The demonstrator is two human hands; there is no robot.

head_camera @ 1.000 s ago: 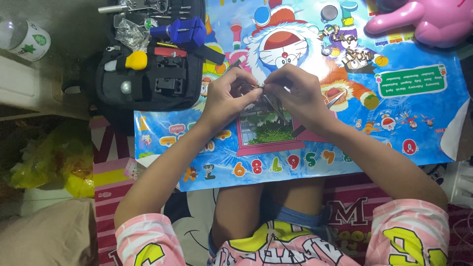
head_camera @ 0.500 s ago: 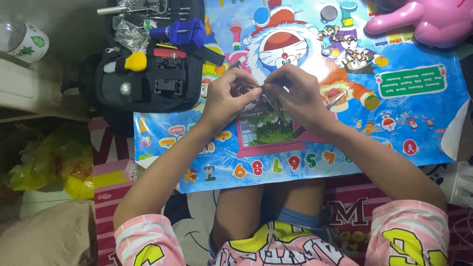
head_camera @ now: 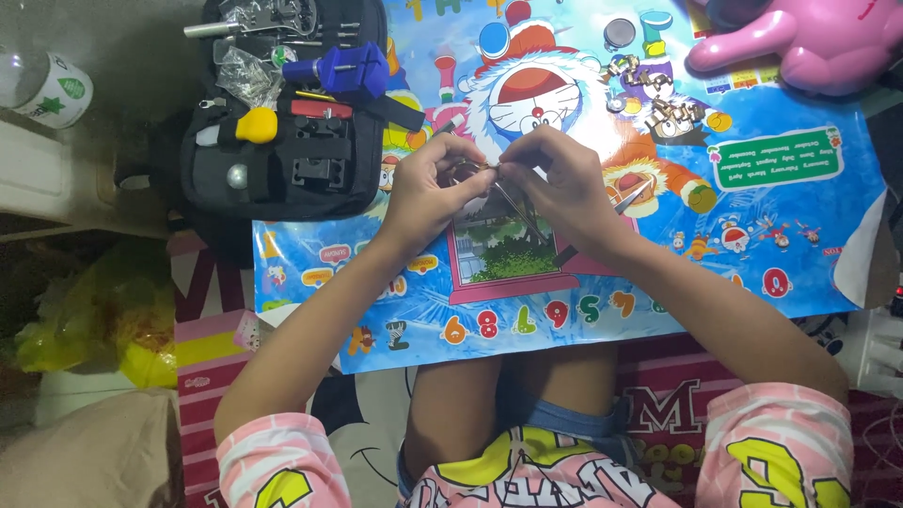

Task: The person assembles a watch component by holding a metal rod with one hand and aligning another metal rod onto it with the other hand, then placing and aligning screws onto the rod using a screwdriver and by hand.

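My left hand point(head_camera: 428, 188) and my right hand point(head_camera: 557, 183) meet above a colourful cartoon poster point(head_camera: 734, 245). Between the fingertips of both hands is a small metal piece point(head_camera: 477, 168), too small to identify. My right hand also grips a thin metal tool point(head_camera: 527, 216) that slants down toward my wrist. A second thin tool point(head_camera: 630, 198) lies on the poster just right of my right hand. Several small metal links point(head_camera: 658, 108) lie scattered farther up on the poster.
An open black tool case point(head_camera: 282, 160) with a blue vice-like tool point(head_camera: 339, 68) and a yellow-capped piece point(head_camera: 256, 124) sits upper left. A pink plush toy point(head_camera: 800, 42) lies upper right. A white bottle point(head_camera: 47, 89) and yellow bags point(head_camera: 85, 329) are at the left.
Both hands stay together over the poster; the fingers have shifted only slightly around the small piece.
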